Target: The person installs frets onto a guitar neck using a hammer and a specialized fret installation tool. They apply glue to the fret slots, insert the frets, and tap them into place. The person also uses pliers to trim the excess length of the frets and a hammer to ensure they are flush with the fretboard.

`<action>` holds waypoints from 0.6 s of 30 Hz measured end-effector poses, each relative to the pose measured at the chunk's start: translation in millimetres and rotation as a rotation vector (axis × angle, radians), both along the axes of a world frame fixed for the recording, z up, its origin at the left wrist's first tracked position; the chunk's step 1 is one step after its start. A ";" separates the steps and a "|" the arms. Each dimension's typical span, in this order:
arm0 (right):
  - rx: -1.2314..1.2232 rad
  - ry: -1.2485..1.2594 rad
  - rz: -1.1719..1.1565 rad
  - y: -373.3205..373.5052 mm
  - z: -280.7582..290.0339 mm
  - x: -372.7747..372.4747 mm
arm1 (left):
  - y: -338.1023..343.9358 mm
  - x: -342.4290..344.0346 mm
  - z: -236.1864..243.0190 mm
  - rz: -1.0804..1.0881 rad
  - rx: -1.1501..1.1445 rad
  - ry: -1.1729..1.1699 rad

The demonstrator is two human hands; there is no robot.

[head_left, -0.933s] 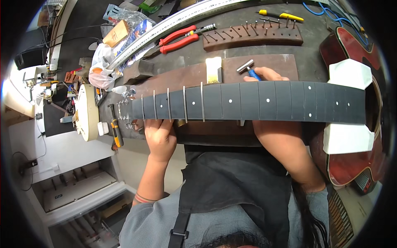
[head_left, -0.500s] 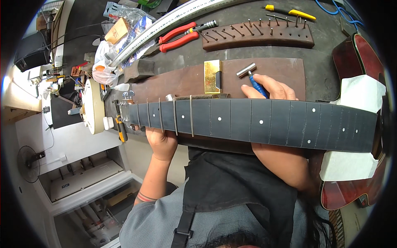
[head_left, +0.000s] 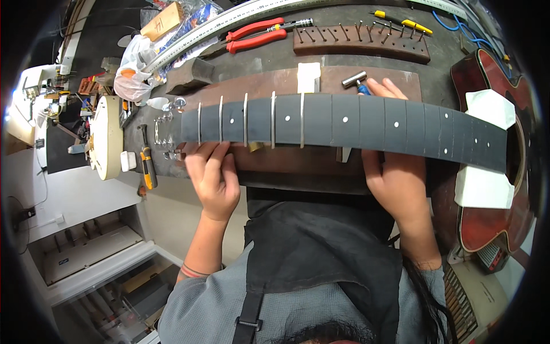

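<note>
A guitar neck (head_left: 372,123) with a dark fretboard runs across the bench. Raised metal fret wires (head_left: 246,118) cross its left part; farther right show thin slot lines and white dots. My left hand (head_left: 213,180) is closed at the near edge by the narrow end, fingers bent against the neck and their tips partly hidden. Under the neck passes my right hand (head_left: 400,176), its straight fingers showing beyond the far edge. Beside those fingers lies a small hammer (head_left: 353,79) with a metal head and blue handle, mostly hidden by the neck.
The red guitar body (head_left: 441,209) lies at the right, with white pads (head_left: 487,186) beside the fretboard. Beyond the neck are red-handled pliers (head_left: 258,40), a brown block of pins (head_left: 361,43), a dark block (head_left: 191,75) and a long ruler (head_left: 229,23). A yellow-black tool (head_left: 149,166) lies left.
My left hand has come more into view at the neck's near edge. My right hand has drawn back toward me, away from the hammer handle; the hammer stays on the mat.
</note>
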State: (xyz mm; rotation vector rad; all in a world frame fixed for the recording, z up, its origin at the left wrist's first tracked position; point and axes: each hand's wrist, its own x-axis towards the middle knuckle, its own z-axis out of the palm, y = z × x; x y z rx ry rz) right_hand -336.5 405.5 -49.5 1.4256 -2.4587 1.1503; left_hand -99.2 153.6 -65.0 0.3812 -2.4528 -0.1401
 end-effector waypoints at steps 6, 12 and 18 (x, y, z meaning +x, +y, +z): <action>0.082 0.039 -0.071 20.6 -6.2 27.0 | -22.7 39.7 -12.4 0.048 0.425 0.512; -0.283 0.264 0.075 16.8 6.5 38.8 | -74.0 53.8 -1.8 0.182 0.873 0.787; -0.212 0.567 -0.016 6.4 46.7 33.3 | -78.3 50.1 15.1 0.107 1.195 0.723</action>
